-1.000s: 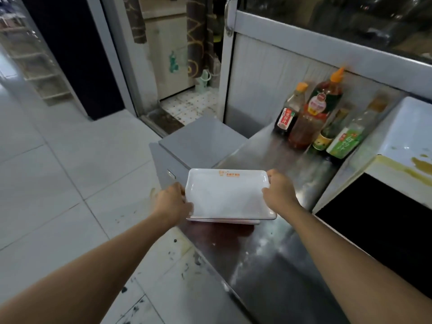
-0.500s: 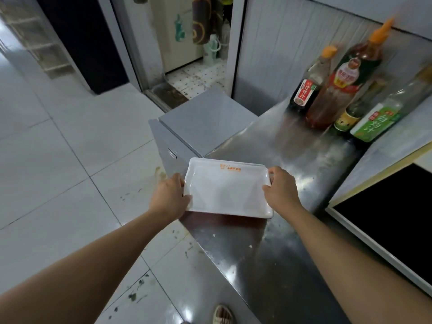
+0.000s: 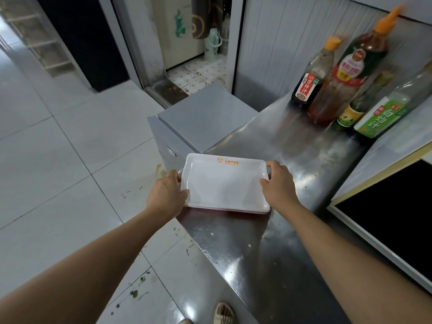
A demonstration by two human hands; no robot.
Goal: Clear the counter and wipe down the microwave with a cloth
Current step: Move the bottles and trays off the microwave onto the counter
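Lowered since a moment ago, white trays (image 3: 223, 183) now sit on the counter (image 3: 268, 242).
Left hand (image 3: 167, 197) and right hand (image 3: 279, 182) grip opposite ends; bottles (image 3: 346, 73) stand beyond.

Glossy white plastic tray (image 3: 224, 183) on a shiny, smeared stainless-steel counter (image 3: 268, 253).

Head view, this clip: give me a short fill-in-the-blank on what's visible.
1. Both hands, left hand and right hand, grip the white ____.
2. The tray lies on the steel ____.
3. The bottle caps are ____ in colour.

Missing words: tray; counter; orange
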